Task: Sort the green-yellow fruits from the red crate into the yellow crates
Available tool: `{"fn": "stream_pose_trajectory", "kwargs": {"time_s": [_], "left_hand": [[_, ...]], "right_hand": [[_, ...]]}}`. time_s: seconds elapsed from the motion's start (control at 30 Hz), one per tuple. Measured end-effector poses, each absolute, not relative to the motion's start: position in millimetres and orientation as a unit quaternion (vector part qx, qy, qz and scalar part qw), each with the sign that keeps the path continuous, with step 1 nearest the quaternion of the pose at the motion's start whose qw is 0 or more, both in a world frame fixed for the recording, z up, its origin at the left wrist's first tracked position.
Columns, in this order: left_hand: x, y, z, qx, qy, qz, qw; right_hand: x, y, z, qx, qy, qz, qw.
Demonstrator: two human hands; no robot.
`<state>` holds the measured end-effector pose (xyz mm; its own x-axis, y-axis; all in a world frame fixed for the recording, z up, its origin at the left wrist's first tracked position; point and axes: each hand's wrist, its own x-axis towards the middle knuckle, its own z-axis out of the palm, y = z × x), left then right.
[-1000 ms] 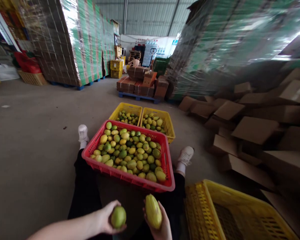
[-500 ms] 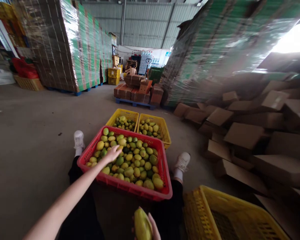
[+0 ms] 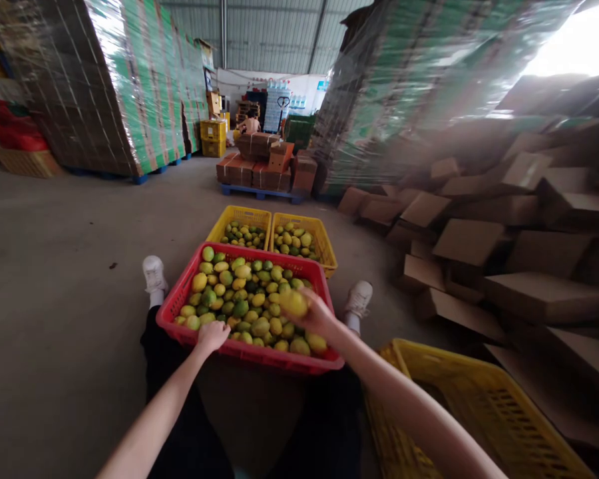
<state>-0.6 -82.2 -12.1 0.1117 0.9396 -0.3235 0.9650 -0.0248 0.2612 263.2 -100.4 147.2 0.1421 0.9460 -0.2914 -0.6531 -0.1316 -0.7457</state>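
A red crate (image 3: pixel 178 301) full of yellow and green lemons (image 3: pixel 240 308) stands between my legs. My right hand (image 3: pixel 315 313) is over the right part of the crate, closed around a yellow lemon (image 3: pixel 293 303) that is blurred by motion. At the crate's near left rim is my left hand (image 3: pixel 212 336), its fingers curled in beside the fruit. Whatever they grip, if anything, is hidden from view.
Two yellow crates (image 3: pixel 324 227) of lemons touch the red crate's far side. Near my right leg stands another yellow crate (image 3: pixel 444 351). Cardboard boxes (image 3: pixel 469 247) lie heaped at right. Tied cartons on a blue pallet (image 3: pixel 260 193) and wrapped stacks (image 3: pixel 144 93) stand farther back.
My right hand has come up from near my lap to above the crate with a lemon. My left hand has drawn back from mid-crate to the near rim. The view has shifted slightly.
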Motion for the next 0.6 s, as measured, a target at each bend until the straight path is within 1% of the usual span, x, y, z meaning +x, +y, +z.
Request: {"fn": "stream_pose_trajectory", "kwargs": {"time_s": [0.07, 0.13, 0.2, 0.27, 0.37, 0.4, 0.43, 0.53, 0.6], "left_hand": [[-1, -84, -10, 0.715, 0.667, -0.032, 0.207], [-1, -86, -8, 0.715, 0.668, -0.032, 0.205], [0, -86, -7, 0.713, 0.67, -0.03, 0.205], [1, -86, -6, 0.71, 0.672, -0.026, 0.208], [2, -86, -8, 0.706, 0.674, -0.018, 0.217], [2, -86, -9, 0.704, 0.674, -0.016, 0.221], [2, -86, -10, 0.704, 0.674, -0.014, 0.224], [3, -87, -11, 0.699, 0.678, -0.008, 0.227], [4, -87, -10, 0.698, 0.68, -0.005, 0.226]], "right_hand": [[283, -52, 172, -0.453, -0.145, 0.613, 0.631], [298, -26, 176, -0.467, -0.122, 0.53, 0.697], [302, -24, 160, -0.474, -0.153, 0.469, 0.73], [295, -40, 125, -0.519, -0.217, 0.41, 0.718], [271, -73, 62, -0.571, -0.256, 0.398, 0.671], [262, -81, 43, -0.598, -0.293, 0.394, 0.633], [254, -85, 26, -0.64, -0.387, 0.375, 0.548], [229, -70, -2, -0.65, -0.501, 0.376, 0.43], [213, -40, -6, -0.644, -0.544, 0.37, 0.39]]}}
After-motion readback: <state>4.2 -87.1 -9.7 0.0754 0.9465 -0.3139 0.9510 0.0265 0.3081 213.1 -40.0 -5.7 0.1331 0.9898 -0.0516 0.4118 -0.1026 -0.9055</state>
